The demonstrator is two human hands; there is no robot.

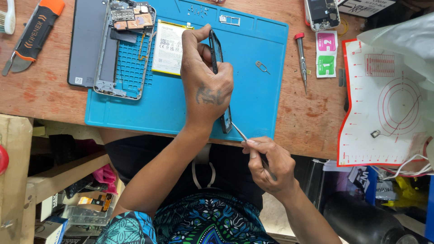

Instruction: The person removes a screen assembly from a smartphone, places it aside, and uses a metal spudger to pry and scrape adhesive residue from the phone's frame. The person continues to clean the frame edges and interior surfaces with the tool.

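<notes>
Looking down from head height, a wooden worktop (45, 90) carries a blue repair mat (253, 90). At the worktop's right end lies a white sheet (384, 113) edged in red with red ring markings. On the mat's upper left sits an opened phone frame (122, 49) showing its inner boards, overlapping a dark grey back cover (83, 40) that lies just beside it on the wood. A flat white battery (168, 47) lies next to the frame.

Near the mat's middle, the left hand (205, 77) is closed around a thin dark phone panel (216, 49), holding it on edge above the mat, its lower end reaching the mat's near edge. The right hand (269, 165), below the worktop's edge, pinches a slim metal tool (239, 131) whose tip touches the panel's lower end.

A red-capped screwdriver (301, 61) rests on the wood right of the mat. A black and orange opening tool (34, 34) lies at far left. A small metal pin (262, 67) sits on the mat, well apart from the hands.
</notes>
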